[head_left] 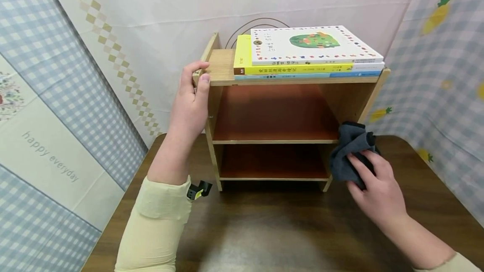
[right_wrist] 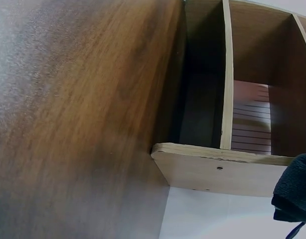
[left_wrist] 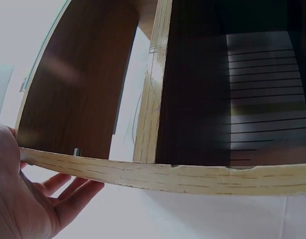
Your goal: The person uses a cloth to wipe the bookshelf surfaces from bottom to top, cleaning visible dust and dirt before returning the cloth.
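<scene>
A small wooden shelf unit (head_left: 276,110) with reddish-brown inner boards stands upright on the table. My left hand (head_left: 189,104) grips the top of its left side panel, thumb in front and fingers over the edge. From the left wrist view, that hand (left_wrist: 23,204) wraps round the panel's pale edge. On the right, my right hand (head_left: 382,192) holds a bunched dark grey cloth (head_left: 349,156) at the front edge of the right side panel. Only part of the cloth (right_wrist: 295,191) shows in the right wrist view, and the hand is out of sight there.
Three books lie stacked on the unit's top: a white one (head_left: 276,47) over a yellow one (head_left: 242,58) over a blue one (head_left: 310,76). The brown table (head_left: 264,230) extends in front and to both sides. Patterned curtains (head_left: 151,3) hang behind and beside it.
</scene>
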Available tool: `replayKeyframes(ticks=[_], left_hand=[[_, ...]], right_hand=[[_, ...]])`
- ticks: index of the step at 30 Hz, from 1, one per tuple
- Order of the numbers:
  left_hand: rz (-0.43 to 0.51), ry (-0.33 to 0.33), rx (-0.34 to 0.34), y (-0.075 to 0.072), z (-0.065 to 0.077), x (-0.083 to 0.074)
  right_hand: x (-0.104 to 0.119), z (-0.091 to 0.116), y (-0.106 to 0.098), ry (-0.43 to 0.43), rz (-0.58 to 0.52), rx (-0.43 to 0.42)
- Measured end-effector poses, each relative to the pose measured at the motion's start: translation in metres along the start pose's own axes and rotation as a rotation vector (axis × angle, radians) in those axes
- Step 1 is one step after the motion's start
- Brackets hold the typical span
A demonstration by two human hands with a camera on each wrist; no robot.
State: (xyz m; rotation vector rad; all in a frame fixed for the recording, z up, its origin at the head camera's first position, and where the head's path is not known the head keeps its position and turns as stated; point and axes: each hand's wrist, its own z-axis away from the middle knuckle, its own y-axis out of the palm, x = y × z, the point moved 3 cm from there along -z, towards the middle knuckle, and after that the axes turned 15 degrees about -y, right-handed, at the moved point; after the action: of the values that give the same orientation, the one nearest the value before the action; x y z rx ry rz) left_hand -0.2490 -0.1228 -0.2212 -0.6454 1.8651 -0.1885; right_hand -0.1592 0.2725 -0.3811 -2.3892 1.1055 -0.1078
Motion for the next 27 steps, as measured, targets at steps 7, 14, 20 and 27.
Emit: replayKeyframes(ticks=[7, 14, 20, 27], left_hand=[[-0.002, -0.001, 0.005, 0.0, 0.001, 0.001], [-0.003, -0.001, 0.007, -0.001, 0.0, 0.0], [-0.012, -0.003, 0.008, -0.001, 0.0, -0.001], [-0.017, -0.008, 0.009, -0.002, 0.0, 0.0]], right_hand=[[0.002, 0.005, 0.003, 0.013, -0.026, 0.017], [0.002, 0.009, 0.007, 0.043, -0.033, 0.044], [0.003, 0.014, 0.01, 0.065, -0.038, 0.148], [0.007, 0.024, 0.017, 0.062, -0.048, 0.214]])
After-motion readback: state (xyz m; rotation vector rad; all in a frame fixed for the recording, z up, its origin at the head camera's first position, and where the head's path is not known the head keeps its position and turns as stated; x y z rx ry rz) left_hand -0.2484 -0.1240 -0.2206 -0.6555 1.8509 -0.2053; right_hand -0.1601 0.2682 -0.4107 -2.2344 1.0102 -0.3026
